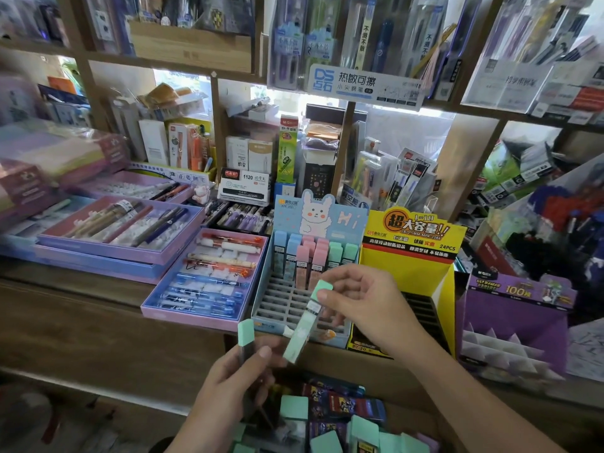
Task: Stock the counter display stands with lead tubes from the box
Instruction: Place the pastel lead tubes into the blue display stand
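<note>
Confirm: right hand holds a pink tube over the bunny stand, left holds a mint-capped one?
Not pink: head view shows the right hand pinching a mint-green tube over the bunny stand. The left hand does hold a mint-capped tube.

— Where does the light come from?
— Daylight glares white through the gaps behind the wooden shelves. The counter is evenly lit, with soft shadows.
— Sharp?
— At the centre, yes: print on the blue display stand is crisp. Both side edges smear, and the shelf boards bow.
</note>
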{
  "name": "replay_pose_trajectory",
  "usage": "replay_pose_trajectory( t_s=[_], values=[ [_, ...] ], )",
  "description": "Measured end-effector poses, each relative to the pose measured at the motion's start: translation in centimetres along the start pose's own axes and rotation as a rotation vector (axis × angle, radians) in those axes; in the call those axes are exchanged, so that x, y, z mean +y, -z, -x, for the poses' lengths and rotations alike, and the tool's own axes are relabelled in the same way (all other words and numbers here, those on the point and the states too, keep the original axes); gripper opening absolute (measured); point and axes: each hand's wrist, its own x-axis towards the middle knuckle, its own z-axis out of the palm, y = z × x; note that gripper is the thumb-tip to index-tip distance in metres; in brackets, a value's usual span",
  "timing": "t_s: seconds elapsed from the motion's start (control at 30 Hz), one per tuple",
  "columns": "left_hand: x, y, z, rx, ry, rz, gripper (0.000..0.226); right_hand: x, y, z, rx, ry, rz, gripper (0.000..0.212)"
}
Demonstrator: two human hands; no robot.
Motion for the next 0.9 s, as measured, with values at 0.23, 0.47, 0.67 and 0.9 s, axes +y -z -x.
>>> replay_pose_trajectory(
  t_s=[0.23, 0.47, 0.67, 0.9],
  values=[
    [0.2, -0.4, -1.5, 0.068, 0.042, 0.169, 0.042, -0.4, 3.6, -1.3, 0.221, 0.097, 0.09, 0.016],
    [-0.2, 0.1, -1.4, 0.025, 0.035, 0.162, 0.031, -0.2, 4.9, -3.3, 0.275, 0.163, 0.229, 0.016],
    [0.1, -0.3, -0.8, 0.02, 0.022, 0.123, 0.032, 0.9, 5.0, -4.3, 0.243, 0.178, 0.327, 0.017],
    [0.5, -0.9, -0.4, 0.016, 0.006, 0.123, 0.033, 1.5, 5.1, -4.3, 0.198, 0.244, 0.432, 0.022]
  ],
)
